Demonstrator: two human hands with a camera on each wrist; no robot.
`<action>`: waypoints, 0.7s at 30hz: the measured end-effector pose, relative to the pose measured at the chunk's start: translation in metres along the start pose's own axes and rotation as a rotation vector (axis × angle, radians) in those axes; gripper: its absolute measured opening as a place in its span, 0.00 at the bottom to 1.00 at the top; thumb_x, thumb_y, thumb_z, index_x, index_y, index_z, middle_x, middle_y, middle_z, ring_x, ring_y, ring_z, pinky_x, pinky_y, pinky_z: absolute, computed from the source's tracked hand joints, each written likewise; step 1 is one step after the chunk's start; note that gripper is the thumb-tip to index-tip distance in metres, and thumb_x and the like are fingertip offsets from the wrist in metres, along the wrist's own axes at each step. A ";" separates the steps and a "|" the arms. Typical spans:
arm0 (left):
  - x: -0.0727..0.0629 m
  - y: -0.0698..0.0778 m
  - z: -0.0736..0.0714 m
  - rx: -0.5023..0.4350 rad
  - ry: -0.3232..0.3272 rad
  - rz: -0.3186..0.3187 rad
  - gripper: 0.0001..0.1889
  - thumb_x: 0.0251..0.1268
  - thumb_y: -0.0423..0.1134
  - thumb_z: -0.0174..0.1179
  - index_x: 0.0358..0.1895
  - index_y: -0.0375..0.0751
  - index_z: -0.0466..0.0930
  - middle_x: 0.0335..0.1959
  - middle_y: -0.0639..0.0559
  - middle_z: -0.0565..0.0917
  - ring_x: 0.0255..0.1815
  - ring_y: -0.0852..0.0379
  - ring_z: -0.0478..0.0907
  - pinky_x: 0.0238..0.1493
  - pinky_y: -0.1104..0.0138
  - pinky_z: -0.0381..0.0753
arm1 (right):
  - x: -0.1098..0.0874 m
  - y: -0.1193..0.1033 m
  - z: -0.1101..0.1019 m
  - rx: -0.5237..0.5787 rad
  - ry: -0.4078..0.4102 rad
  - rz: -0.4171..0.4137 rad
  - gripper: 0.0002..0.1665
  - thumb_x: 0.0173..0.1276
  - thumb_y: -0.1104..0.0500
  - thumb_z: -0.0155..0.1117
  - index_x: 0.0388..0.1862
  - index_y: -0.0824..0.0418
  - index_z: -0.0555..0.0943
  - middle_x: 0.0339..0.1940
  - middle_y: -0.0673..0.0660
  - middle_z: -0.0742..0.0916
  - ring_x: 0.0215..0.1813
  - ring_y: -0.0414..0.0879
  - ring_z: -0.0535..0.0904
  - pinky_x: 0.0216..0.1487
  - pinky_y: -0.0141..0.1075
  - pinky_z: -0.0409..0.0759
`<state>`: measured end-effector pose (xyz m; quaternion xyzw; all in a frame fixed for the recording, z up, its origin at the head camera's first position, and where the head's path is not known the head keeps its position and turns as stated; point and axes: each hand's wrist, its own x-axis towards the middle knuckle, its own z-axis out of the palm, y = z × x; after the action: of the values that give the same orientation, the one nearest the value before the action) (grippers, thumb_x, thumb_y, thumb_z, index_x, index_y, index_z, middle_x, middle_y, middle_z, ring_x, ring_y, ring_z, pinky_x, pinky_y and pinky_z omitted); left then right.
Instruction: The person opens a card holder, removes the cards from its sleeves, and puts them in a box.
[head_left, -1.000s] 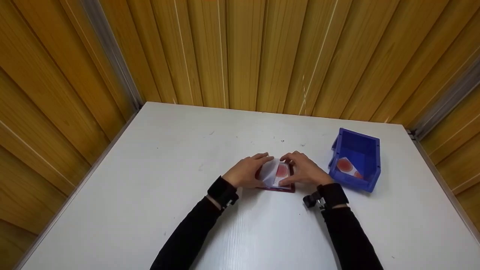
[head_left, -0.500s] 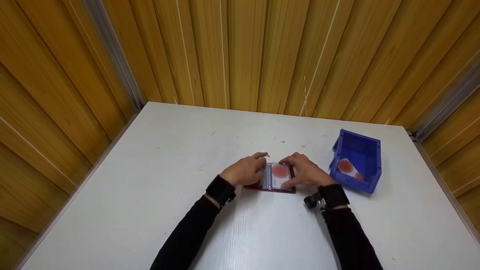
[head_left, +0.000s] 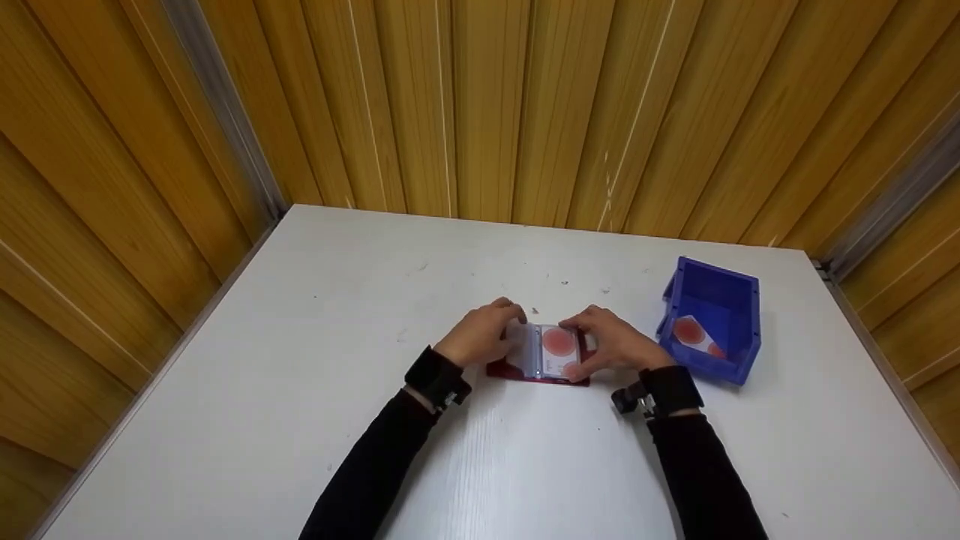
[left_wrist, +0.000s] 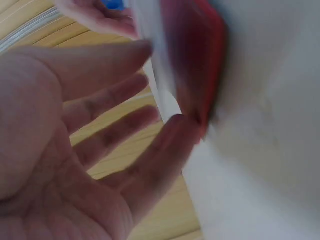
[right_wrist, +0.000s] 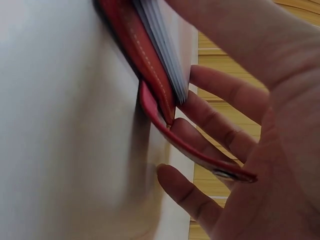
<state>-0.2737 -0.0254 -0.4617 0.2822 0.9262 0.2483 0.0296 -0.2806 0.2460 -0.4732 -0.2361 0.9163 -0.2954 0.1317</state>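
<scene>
A person's 2 bare hands work at a small red booklet album with clear plastic leaves [head_left: 538, 361], spread on a white tabletop [head_left: 360, 300] at the lower centre of the frame. In the past 1 second a translucent plastic leaf [head_left: 519, 352], raised between the hands at first, has gone over to the album's left half, leaving the white rectangular card printed with red circles [head_left: 559, 343] in plain sight on the right-hand page. The left hand [head_left: 478, 336] has slid left with the leaf; its fingers are spread and relaxed, clasping nothing, with 1 fingertip at a corner of the glossy red cover [left_wrist: 202, 65]. The right hand [head_left: 613, 341] stays put, gripping the album's right side between thumb and fingers, which keeps that half steady. In the right wrist view, a thin red strap with a metal snap [right_wrist: 192, 154] juts from the cover toward the palm. The head view is too distant to tell whether the card sits inside its clear pocket or on top. At the right of the frame, a blue plastic open-topped bin [head_left: 718, 315] holds white card stock with red circles [head_left: 691, 332]. Vertical yellow-brown wood-grain panels [head_left: 487, 112] fill the upper frame.
</scene>
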 end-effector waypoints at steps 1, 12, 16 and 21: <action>0.001 0.001 0.001 -0.053 0.007 -0.003 0.18 0.68 0.34 0.66 0.59 0.41 0.81 0.60 0.45 0.81 0.44 0.50 0.80 0.52 0.60 0.83 | 0.000 0.000 0.000 -0.001 -0.001 0.006 0.54 0.46 0.43 0.89 0.71 0.60 0.77 0.58 0.59 0.79 0.61 0.54 0.72 0.64 0.51 0.75; 0.006 0.000 0.004 -0.358 0.005 -0.045 0.15 0.62 0.21 0.61 0.50 0.36 0.88 0.50 0.45 0.87 0.43 0.55 0.76 0.49 0.64 0.78 | -0.001 -0.002 0.000 0.019 0.000 0.031 0.54 0.47 0.42 0.88 0.72 0.56 0.77 0.59 0.57 0.78 0.61 0.52 0.71 0.65 0.51 0.74; 0.004 -0.007 0.001 -0.300 -0.037 -0.117 0.15 0.60 0.22 0.66 0.49 0.36 0.89 0.46 0.45 0.87 0.41 0.57 0.75 0.47 0.65 0.79 | -0.001 -0.002 0.001 0.033 -0.002 0.052 0.54 0.47 0.41 0.88 0.73 0.55 0.77 0.60 0.56 0.78 0.62 0.53 0.71 0.67 0.52 0.74; 0.001 -0.010 0.000 -0.193 -0.037 -0.101 0.16 0.53 0.23 0.72 0.46 0.38 0.89 0.42 0.42 0.85 0.39 0.55 0.74 0.44 0.64 0.77 | -0.001 -0.001 0.001 0.029 0.000 0.048 0.54 0.47 0.42 0.88 0.72 0.56 0.77 0.59 0.56 0.78 0.61 0.53 0.71 0.66 0.51 0.74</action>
<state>-0.2791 -0.0321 -0.4661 0.2354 0.9104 0.3291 0.0863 -0.2794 0.2454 -0.4737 -0.2119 0.9175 -0.3052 0.1420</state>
